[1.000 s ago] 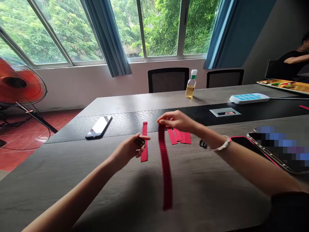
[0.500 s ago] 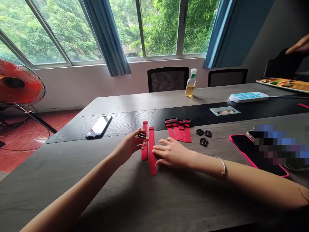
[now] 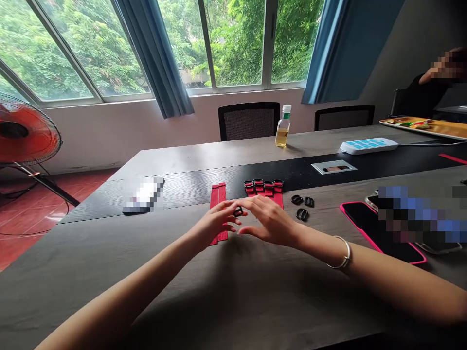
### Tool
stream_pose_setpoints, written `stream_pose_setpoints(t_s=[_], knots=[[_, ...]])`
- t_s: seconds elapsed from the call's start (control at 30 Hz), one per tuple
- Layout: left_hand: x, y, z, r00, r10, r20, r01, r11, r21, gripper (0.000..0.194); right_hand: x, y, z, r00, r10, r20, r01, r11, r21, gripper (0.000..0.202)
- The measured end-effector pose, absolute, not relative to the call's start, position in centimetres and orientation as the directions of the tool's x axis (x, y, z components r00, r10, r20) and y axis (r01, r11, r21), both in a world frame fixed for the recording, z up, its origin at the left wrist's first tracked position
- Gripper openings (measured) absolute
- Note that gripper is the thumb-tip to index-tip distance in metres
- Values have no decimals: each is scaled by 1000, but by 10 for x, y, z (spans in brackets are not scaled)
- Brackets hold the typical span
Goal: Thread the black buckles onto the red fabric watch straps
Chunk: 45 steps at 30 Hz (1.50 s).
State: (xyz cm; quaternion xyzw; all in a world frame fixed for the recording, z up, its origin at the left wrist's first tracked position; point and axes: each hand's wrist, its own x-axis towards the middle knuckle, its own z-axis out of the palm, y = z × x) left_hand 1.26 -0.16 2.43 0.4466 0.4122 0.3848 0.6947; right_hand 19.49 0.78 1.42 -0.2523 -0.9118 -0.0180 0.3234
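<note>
A small black slide buckle point(image 3: 238, 211) is pinched in the fingers of my left hand point(image 3: 209, 226), held above the table. My right hand point(image 3: 268, 221) reaches in from the other side, thumb and fingers apart, its fingertips right by the buckle; whether they touch it I cannot tell. Beneath my left fingers lie two red straps point(image 3: 214, 194) side by side, their middles partly covered. Behind my right hand, several red straps with black buckles point(image 3: 268, 186) lie in a row, partly hidden. Several loose black buckles point(image 3: 302, 214) rest to the right.
A pink-edged phone point(image 3: 379, 233) lies at the right beside a blurred-out item. Another phone point(image 3: 144, 194) is at the left. Farther back stand a bottle point(image 3: 282, 131) and a white power strip point(image 3: 368, 146), near a metal table socket plate point(image 3: 333, 167). A person sits at far right.
My right hand has lifted off the red strap and come up to the buckle in my left hand. The nearer strap now lies level beside the other. The view has shifted slightly.
</note>
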Motion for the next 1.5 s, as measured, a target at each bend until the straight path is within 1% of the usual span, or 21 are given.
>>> stream_pose_setpoints(t_s=[0.1,0.27,0.33,0.4,0.43,0.47,0.53,0.57,0.63,0.7,0.73,0.87,0.97,1.0,1.07,1.1,1.13,1.23,1.33,1.4,1.5], knots=[[35,-2,15,498,829,-255,-112,353,929,39,216,-2,15,-632,454,628,459,872,-169,19],[62,-2,3,619,749,-237,-106,378,920,39,243,-11,9,-641,545,540,425,838,-342,17],[67,-2,3,638,728,-251,-83,389,917,42,252,-13,5,-625,557,547,432,830,-352,13],[70,-1,5,655,708,-265,-39,382,923,42,260,-12,0,-615,547,568,454,835,-312,17],[71,0,7,659,704,-265,-5,357,934,40,264,-10,-3,-616,544,570,470,835,-288,20],[71,1,9,655,713,-251,51,290,956,38,268,-8,-5,-621,546,563,490,830,-266,22],[71,7,11,619,764,-179,198,68,978,33,277,0,-11,-634,573,519,555,805,-211,23],[71,11,11,593,795,-124,273,-54,961,30,281,5,-13,-634,594,496,593,785,-181,22],[69,20,11,545,838,-12,383,-236,893,22,290,15,-16,-616,632,471,666,737,-117,22],[66,26,9,518,854,55,424,-312,851,18,297,24,-17,-577,657,485,722,688,-73,22],[63,27,7,514,854,78,440,-341,831,19,300,27,-17,-551,666,503,744,665,-63,23],[51,10,5,540,834,116,510,-433,743,30,301,26,-12,-481,671,564,796,604,-41,21],[43,-10,14,589,800,110,627,-539,563,27,290,14,-9,-526,610,593,757,654,-1,19],[42,-14,20,581,810,80,679,-537,501,25,286,10,-8,-551,581,599,733,680,16,18],[43,-13,30,506,863,1,792,-465,396,23,277,2,-7,-589,534,606,689,724,32,18],[45,-9,34,447,894,-27,840,-410,356,21,274,0,-7,-598,526,605,676,737,27,17],[49,-3,36,401,916,-31,864,-367,345,20,271,-3,-7,-602,522,605,665,746,17,17],[60,22,35,322,946,-28,876,-286,389,25,266,-7,-8,-601,514,612,638,770,-20,16],[64,42,30,307,949,-66,824,-231,518,17,263,-10,-7,-604,492,627,599,799,-49,16],[59,44,29,363,924,-124,732,-201,651,18,260,-11,-5,-599,480,641,568,819,-82,15],[47,30,30,499,845,-194,526,-117,842,26,252,-15,1,-574,467,673,499,851,-165,12]])
